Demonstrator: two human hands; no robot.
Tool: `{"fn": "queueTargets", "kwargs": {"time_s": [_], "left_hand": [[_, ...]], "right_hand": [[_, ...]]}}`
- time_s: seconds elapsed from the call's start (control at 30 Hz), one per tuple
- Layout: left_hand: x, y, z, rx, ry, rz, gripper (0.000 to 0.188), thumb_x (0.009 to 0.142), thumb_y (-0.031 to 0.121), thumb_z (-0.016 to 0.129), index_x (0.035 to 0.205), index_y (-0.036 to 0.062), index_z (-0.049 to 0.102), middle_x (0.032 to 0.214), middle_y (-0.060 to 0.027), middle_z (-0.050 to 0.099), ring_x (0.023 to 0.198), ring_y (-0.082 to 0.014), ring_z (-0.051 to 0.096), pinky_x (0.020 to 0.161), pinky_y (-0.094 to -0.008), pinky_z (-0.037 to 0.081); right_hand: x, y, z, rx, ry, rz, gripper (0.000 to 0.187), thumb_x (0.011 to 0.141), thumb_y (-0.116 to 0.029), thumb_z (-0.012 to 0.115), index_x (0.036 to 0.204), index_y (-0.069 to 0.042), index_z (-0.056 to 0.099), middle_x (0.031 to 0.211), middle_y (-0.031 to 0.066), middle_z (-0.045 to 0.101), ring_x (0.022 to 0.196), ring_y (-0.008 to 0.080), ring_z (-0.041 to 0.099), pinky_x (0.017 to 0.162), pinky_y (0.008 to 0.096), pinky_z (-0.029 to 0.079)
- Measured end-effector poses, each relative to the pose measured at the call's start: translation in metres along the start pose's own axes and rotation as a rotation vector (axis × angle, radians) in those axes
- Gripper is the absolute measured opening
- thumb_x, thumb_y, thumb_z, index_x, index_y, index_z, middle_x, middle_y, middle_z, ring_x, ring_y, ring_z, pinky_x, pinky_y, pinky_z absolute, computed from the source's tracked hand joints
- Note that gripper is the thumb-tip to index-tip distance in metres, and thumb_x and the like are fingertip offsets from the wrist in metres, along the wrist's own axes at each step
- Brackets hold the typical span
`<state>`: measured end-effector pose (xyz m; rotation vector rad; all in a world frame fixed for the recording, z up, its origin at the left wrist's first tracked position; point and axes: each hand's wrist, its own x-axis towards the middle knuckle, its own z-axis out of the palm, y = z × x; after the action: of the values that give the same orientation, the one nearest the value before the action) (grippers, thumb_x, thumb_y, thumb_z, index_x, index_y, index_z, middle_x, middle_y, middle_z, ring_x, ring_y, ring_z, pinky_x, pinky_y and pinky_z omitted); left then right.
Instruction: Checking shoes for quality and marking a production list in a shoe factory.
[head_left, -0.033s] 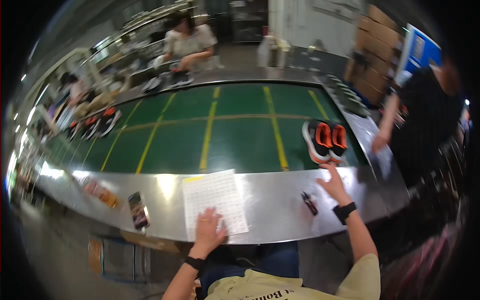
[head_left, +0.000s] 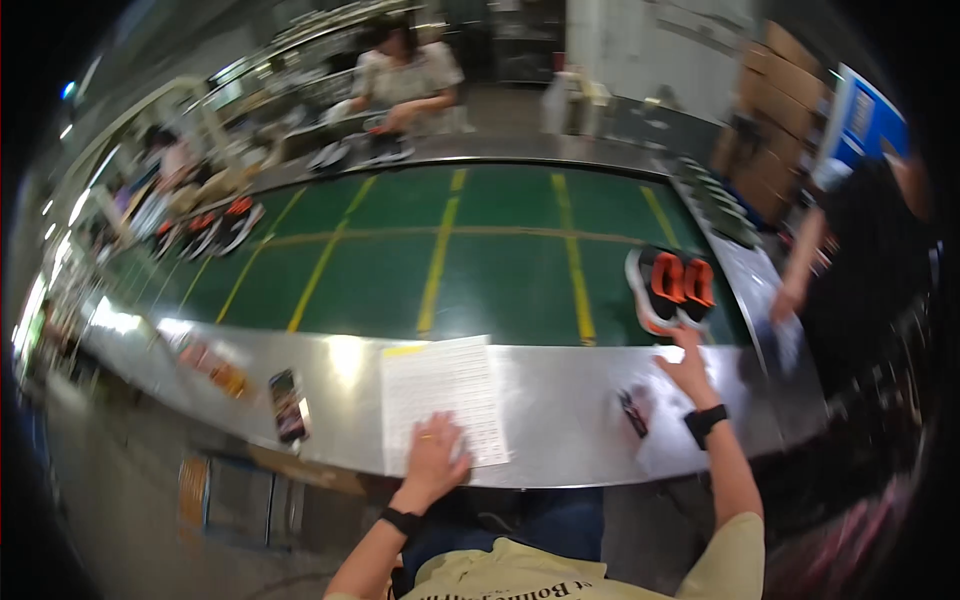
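My left hand lies flat with fingers spread on a white printed sheet with a yellow strip at its top. Further right, my right hand reaches forward, fingers stretched out, at the near end of a pair of black shoes with orange linings. The fingertips overlap the shoes' near end; whether they touch, I cannot tell. Both shoes stand side by side on the green conveyor belt, by its right end. Left of my right wrist, a small dark red-and-black tool, blurred, lies on the metal ledge.
A phone and a bottle lying down with orange contents are on the ledge at left. More shoes stand on the belt's far left. A co-worker handles a shoe across the belt; another person stands at right.
The whole view has shifted, so the belt, ledge and shoes appear further right. My right fingers stay at the shoes, my left hand on the sheet.
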<state>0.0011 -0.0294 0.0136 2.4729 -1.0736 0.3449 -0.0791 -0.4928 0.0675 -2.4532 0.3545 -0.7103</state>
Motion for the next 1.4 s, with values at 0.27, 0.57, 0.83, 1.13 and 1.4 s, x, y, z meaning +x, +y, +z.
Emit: {"fn": "queueTargets", "kwargs": {"time_s": [0.27, 0.57, 0.83, 1.13, 1.4], "left_hand": [[-0.002, 0.017, 0.005, -0.033, -0.050, -0.101, 0.040, 0.079, 0.024, 0.060, 0.115, 0.0085, 0.055, 0.130, -0.0130, 0.048, 0.127, -0.0309, 0.039, 0.105, -0.0512, 0.028], [-0.002, 0.022, 0.001, -0.037, -0.058, -0.105, 0.040, 0.078, 0.021, 0.057, 0.116, 0.0094, 0.054, 0.133, -0.0117, 0.045, 0.128, -0.0303, 0.038, 0.107, -0.0497, 0.026], [-0.003, 0.018, 0.006, -0.001, -0.097, -0.102, 0.040, 0.080, 0.022, 0.055, 0.118, 0.0086, 0.053, 0.133, -0.0136, 0.045, 0.130, -0.0311, 0.035, 0.108, -0.0509, 0.024], [-0.003, 0.014, 0.010, -0.047, -0.017, -0.061, 0.038, 0.079, 0.020, 0.058, 0.115, 0.0091, 0.053, 0.129, -0.0126, 0.048, 0.127, -0.0326, 0.040, 0.106, -0.0516, 0.026], [0.016, 0.003, -0.004, -0.230, -0.116, -0.129, 0.043, 0.081, 0.023, 0.063, 0.118, 0.0050, 0.053, 0.125, -0.0148, 0.055, 0.121, -0.0318, 0.048, 0.103, -0.0450, 0.034]], "right_hand": [[0.095, 0.069, -0.021, -0.636, -0.193, 0.259, 0.074, 0.063, -0.042, 0.077, 0.127, -0.016, 0.052, 0.140, 0.0207, 0.033, 0.125, 0.0421, 0.034, 0.105, 0.0452, 0.031], [0.117, 0.112, 0.012, -0.614, -0.237, 0.267, 0.065, 0.064, -0.043, 0.075, 0.120, -0.013, 0.056, 0.104, 0.0213, 0.059, 0.101, 0.0385, 0.057, 0.087, 0.0438, 0.044], [0.116, -0.059, 0.004, -0.421, -0.244, 0.245, 0.060, 0.069, -0.051, 0.068, 0.115, -0.013, 0.062, 0.095, 0.0124, 0.068, 0.089, 0.0272, 0.065, 0.077, 0.0369, 0.048], [-0.051, -0.196, 0.032, -0.229, -0.118, -0.257, 0.048, 0.058, -0.044, 0.081, 0.083, -0.007, 0.064, 0.093, 0.0091, 0.061, 0.084, 0.0269, 0.060, 0.068, 0.0366, 0.050], [-0.102, -0.247, 0.053, -0.099, -0.276, -0.143, 0.037, 0.069, -0.029, 0.075, 0.098, -0.010, 0.062, 0.096, 0.0109, 0.055, 0.091, 0.0305, 0.053, 0.073, 0.0393, 0.047]]}}
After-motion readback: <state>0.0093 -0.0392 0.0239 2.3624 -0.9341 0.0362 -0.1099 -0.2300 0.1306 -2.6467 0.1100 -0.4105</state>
